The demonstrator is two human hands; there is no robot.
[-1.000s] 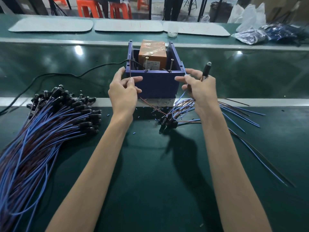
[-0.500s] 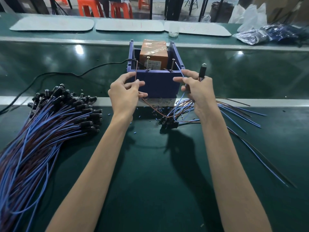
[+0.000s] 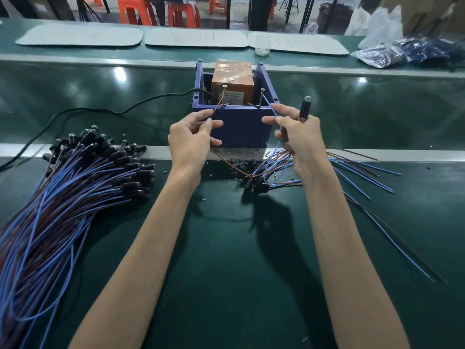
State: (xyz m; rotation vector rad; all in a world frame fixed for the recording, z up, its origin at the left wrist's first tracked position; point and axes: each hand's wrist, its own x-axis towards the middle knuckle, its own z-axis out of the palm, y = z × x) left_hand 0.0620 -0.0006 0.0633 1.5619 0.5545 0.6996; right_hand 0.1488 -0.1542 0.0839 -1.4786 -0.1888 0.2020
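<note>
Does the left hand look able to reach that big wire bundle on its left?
Probably yes: nothing stands between the left hand and the wire bundle, though its fingers pinch a brown wire.

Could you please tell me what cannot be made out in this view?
Head view:
- Print on the orange taped block's white label: too small.
- Inside of the dark blue plastic box: behind its front wall.
- Tail of the blue-and-brown wire bundle: cut by the left edge.
- Whether the left hand's thin brown wire and right hand's thin blue wire touch the metal pins: too small.
</note>
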